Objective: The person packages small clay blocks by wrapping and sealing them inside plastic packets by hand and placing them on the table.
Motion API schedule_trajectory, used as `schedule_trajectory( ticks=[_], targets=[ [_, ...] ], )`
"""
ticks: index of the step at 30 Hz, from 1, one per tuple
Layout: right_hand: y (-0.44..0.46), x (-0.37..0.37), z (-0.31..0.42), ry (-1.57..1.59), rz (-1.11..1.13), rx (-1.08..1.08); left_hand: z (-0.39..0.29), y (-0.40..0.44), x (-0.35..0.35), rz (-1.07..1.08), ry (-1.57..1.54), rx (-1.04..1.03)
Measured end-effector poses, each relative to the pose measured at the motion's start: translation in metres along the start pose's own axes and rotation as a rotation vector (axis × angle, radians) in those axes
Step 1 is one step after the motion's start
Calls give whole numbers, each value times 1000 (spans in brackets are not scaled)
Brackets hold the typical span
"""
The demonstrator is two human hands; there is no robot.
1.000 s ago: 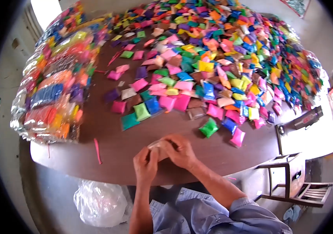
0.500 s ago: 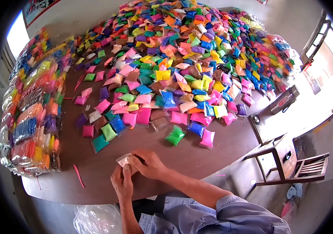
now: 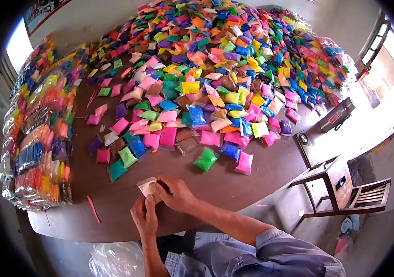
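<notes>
Between my two hands, near the table's front edge, is a small clear packet (image 3: 146, 185) with pale, whitish-pink filling. My left hand (image 3: 144, 216) pinches its lower side, thumb pointing up. From the right, my right hand (image 3: 177, 194) grips the same packet, thumb and fingers closed on it; its upper left corner sticks out and the rest is hidden. Beyond my hands lie a green packet (image 3: 206, 159), a pink packet (image 3: 244, 163) and a teal packet (image 3: 118, 170), flat on the brown table (image 3: 197, 184).
A big heap of colourful packets (image 3: 206, 69) covers the table's back. Bagged packets (image 3: 37, 147) are stacked at the left. A pink plastic strip (image 3: 93, 209) lies near the front edge. At right are a dark flask (image 3: 337, 117) and a wooden chair (image 3: 340, 189). Clear plastic (image 3: 116, 258) lies below the table.
The packet's upper left corner shows a little more above my fingers. Both hands stay closed on it in nearly the same place.
</notes>
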State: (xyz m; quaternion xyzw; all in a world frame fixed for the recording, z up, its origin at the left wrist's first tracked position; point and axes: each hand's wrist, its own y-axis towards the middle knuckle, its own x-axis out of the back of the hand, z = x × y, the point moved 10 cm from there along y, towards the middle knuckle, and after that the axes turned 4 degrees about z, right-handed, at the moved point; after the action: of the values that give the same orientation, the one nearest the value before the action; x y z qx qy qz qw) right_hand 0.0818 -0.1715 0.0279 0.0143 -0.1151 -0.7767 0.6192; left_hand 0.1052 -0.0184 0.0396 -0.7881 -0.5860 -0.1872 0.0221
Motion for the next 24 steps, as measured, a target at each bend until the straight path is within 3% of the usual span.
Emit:
schedule_trajectory(
  ticks=[6, 10, 13, 18, 24],
  targets=[
    [2, -9, -5, -187, 88, -7, -1, -3, 11, -83, 135, 7],
    [1, 2, -5, -167, -33, 24, 13, -4, 1, -12, -101, 152],
    [2, 5, -6, -30, -76, 22, 3, -1, 3, -15, -7, 67],
    [1, -7, -17, 32, 102, -99, 0, -1, 9, -56, 30, 16],
    [3, -1, 2, -4, 39, -6, 3, -2, 7, -49, -124, 98]
  ],
)
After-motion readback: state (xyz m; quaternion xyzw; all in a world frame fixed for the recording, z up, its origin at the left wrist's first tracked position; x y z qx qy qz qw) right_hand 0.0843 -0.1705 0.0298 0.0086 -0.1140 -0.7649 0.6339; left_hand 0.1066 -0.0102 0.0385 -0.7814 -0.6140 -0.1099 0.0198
